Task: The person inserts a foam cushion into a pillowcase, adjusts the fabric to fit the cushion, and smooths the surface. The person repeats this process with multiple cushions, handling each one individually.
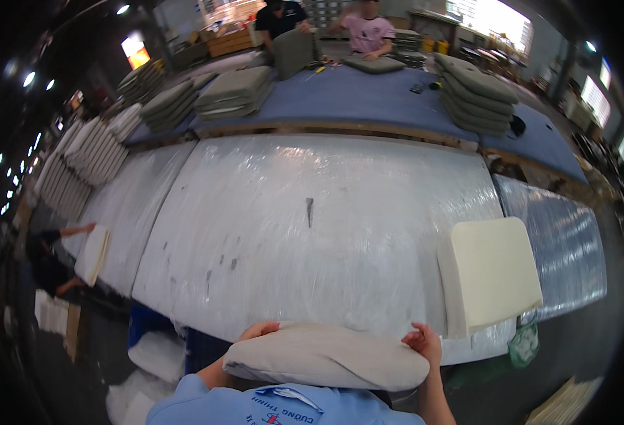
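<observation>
A white table (333, 227) wrapped in glossy film is seen at centre, its near edge partly hidden behind the held cushion. Behind it a blue-covered table (365, 95) is set, partly covered by grey-green cushion stacks (475, 99). At left, a co-worker in dark clothing (46, 262) is hard to make out in shadow. Cream foam slabs (497, 273) are piled at the white table's right end; the number is unclear.

A beige cushion (326, 358) is held level across the front of the person's body, at the table's near edge; its underside is hidden. Beside it, at lower left, a dark-blue container (142, 322) is mostly blocked from view by white bagged material (157, 355); whether any is inside cannot be told. In a green see-through bag (524, 346), whitish contents are blurred.

Left hand (259, 330): laid along the cushion's far edge, partly covered, finger spread not tellable. Right hand (424, 343): bent inward at the cushion's right end, fingers half curled, slightly apart; firmness of grip cannot be told.
</observation>
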### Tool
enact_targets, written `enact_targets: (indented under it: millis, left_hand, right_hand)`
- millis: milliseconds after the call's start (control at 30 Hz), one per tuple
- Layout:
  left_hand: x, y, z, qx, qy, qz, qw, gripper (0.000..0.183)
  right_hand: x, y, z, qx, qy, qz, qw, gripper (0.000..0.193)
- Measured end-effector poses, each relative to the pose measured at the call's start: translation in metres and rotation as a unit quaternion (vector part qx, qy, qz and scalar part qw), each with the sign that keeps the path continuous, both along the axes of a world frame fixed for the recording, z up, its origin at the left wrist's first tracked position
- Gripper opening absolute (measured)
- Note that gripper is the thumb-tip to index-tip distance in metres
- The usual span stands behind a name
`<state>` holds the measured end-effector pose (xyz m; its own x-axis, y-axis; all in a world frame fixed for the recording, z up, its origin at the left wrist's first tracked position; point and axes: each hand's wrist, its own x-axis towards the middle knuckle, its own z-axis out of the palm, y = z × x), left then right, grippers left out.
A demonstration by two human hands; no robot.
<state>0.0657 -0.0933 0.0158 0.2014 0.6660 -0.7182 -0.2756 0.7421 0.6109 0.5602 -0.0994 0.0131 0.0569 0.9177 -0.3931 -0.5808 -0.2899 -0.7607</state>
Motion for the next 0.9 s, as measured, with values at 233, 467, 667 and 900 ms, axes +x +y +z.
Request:
enact_targets:
  millis: [233,467,667,900]
  left_hand:
    - [0.04,-0.102,-0.018,-0.07,-0.26,0.256,0.928,0.039]
    - [0.086,-0.168,0.054,0.043,-0.042,0.463,0.884,0.054]
    - [0.13,-0.207,0.083,0.298,0.158,0.383,0.86,0.074]
    - [0.145,-0.213,0.059,0.364,0.295,0.302,0.831,0.079]
  right_hand:
    - [-0.022,0.126,0.085,0.104,-0.134,0.15,0.974,0.057]
    - [-0.053,0.137,0.095,0.273,-0.303,0.219,0.886,0.041]
    - [-0.067,0.115,0.165,0.443,-0.462,0.366,0.676,0.051]
    - [-0.079,0.065,0.174,0.533,-0.626,0.31,0.477,0.039]
